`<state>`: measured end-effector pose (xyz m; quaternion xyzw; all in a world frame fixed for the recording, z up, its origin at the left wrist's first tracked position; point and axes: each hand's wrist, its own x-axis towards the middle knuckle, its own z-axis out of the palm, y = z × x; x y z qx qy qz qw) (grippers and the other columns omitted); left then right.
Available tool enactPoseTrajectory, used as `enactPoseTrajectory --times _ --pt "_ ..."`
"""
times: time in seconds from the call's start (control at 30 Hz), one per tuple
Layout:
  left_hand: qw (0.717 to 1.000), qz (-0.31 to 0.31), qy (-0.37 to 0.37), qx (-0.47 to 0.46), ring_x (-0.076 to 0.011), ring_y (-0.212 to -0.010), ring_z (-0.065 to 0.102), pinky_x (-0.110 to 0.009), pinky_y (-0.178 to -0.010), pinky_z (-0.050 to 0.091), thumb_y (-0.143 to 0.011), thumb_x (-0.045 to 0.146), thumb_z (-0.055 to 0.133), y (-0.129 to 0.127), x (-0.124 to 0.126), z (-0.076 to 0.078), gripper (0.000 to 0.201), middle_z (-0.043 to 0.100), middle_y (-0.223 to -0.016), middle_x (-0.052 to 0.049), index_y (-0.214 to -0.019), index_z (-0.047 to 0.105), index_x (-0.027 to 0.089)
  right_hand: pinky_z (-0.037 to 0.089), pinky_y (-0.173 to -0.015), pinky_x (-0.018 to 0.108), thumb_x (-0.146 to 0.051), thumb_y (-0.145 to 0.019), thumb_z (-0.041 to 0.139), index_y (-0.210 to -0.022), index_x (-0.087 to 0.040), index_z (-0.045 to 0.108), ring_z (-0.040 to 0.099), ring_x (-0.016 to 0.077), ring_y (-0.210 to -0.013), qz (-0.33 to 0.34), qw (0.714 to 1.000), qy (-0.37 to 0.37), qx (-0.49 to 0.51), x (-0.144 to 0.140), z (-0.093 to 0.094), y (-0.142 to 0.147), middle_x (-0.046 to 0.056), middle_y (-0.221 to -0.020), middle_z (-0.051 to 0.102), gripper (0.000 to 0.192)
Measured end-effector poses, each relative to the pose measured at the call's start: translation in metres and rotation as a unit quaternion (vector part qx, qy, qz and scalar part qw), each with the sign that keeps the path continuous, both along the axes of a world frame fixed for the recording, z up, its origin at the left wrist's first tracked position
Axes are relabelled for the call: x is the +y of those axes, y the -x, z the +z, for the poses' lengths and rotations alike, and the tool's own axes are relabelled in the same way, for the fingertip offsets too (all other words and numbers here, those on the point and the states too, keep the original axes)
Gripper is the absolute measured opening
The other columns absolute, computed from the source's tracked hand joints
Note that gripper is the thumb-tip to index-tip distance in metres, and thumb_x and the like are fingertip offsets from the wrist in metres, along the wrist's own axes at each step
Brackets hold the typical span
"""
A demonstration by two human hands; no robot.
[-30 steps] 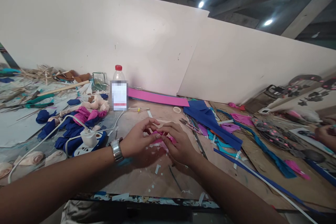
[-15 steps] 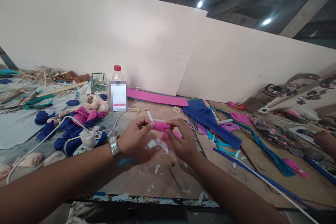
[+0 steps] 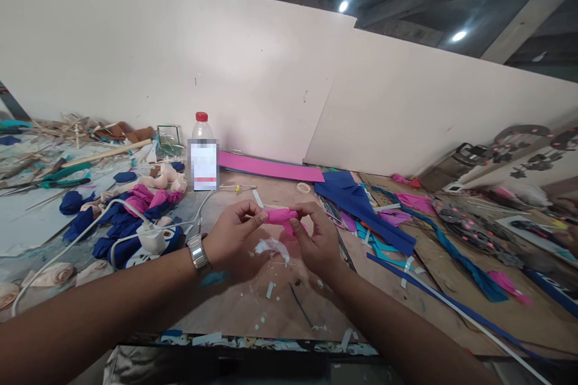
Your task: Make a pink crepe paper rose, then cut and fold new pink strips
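Nearest the viewer, two bare forearms reach over the near edge of a wooden worktable, whose front strip is littered with small white scraps. The left hand, with a metal watch on its wrist, and the right hand meet just above the tabletop, each pinching one end of a small pink fabric roll between thumb and fingertips, the other fingers loosely curled. A crumpled clear scrap lies just under the hands. The bare wood around them is the only open patch. To the left sit a white charger and cable among blue fabric scraps. To the right lies a blue fabric sheet. Farther back, a red-capped bottle stands near a pink sheet along the white wall.
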<state>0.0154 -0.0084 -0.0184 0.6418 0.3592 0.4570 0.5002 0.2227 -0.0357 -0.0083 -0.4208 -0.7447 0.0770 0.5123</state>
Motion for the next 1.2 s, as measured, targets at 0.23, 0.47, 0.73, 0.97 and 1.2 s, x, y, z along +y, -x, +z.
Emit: enactPoseTrajectory --times 0.23,0.47,0.73,0.97,1.2 --pt "0.996 0.032 -0.071 0.052 -0.0151 -0.073 0.051 -0.027 -0.068 0.039 -0.091 0.049 0.063 0.0002 -0.0004 -0.0058 0.033 0.060 -0.077 -0.001 -0.082 0.060 0.018 0.050 -0.078 0.035 -0.033 -0.097 0.056 -0.102 -0.022 0.065 0.062 0.0205 -0.083 -0.018 1.000 0.010 -0.001 -0.0002 0.0002 0.0001 0.005 -0.090 0.067 0.015" --pt "0.984 0.047 -0.135 0.105 -0.0178 -0.086 0.055 -0.031 -0.079 0.044 -0.093 0.042 0.063 -0.0001 -0.0052 -0.0049 0.023 0.062 -0.093 -0.003 -0.090 0.055 0.020 0.050 -0.082 0.038 -0.033 -0.098 0.057 -0.104 -0.022 0.068 0.064 0.0227 -0.090 0.000 0.997 0.036 -0.064 0.0040 -0.0026 -0.0020 0.007 -0.096 0.071 0.017" --pt "0.993 -0.060 -0.092 0.049 -0.0184 -0.091 0.061 -0.034 -0.086 0.048 -0.092 0.035 0.065 -0.0029 -0.0083 -0.0019 0.024 0.065 -0.099 -0.006 -0.109 0.057 0.020 0.052 -0.084 0.039 -0.028 -0.100 0.055 -0.119 -0.027 0.071 0.066 0.0224 -0.096 0.098 0.985 0.034 -0.138 0.0026 -0.0050 0.0020 0.007 -0.104 0.075 0.024" --pt "0.996 -0.073 -0.060 0.007 -0.0179 -0.090 0.062 -0.032 -0.082 0.050 -0.092 0.040 0.066 -0.0038 -0.0073 -0.0030 0.031 0.066 -0.099 -0.006 -0.113 0.056 0.019 0.051 -0.088 0.040 -0.029 -0.098 0.058 -0.124 -0.028 0.065 0.066 0.0233 -0.102 0.096 0.988 0.039 -0.118 0.0017 -0.0085 0.0006 0.007 -0.112 0.073 0.026" --pt "0.996 -0.067 -0.052 0.033 -0.0173 -0.086 0.060 -0.032 -0.082 0.049 -0.091 0.040 0.066 -0.0040 -0.0092 0.0006 0.023 0.065 -0.096 -0.005 -0.095 0.061 0.018 0.049 -0.088 0.040 -0.028 -0.097 0.058 -0.124 -0.027 0.064 0.064 0.0229 -0.096 0.083 0.990 0.036 -0.112 -0.0005 -0.0060 0.0007 0.006 -0.102 0.071 0.028"
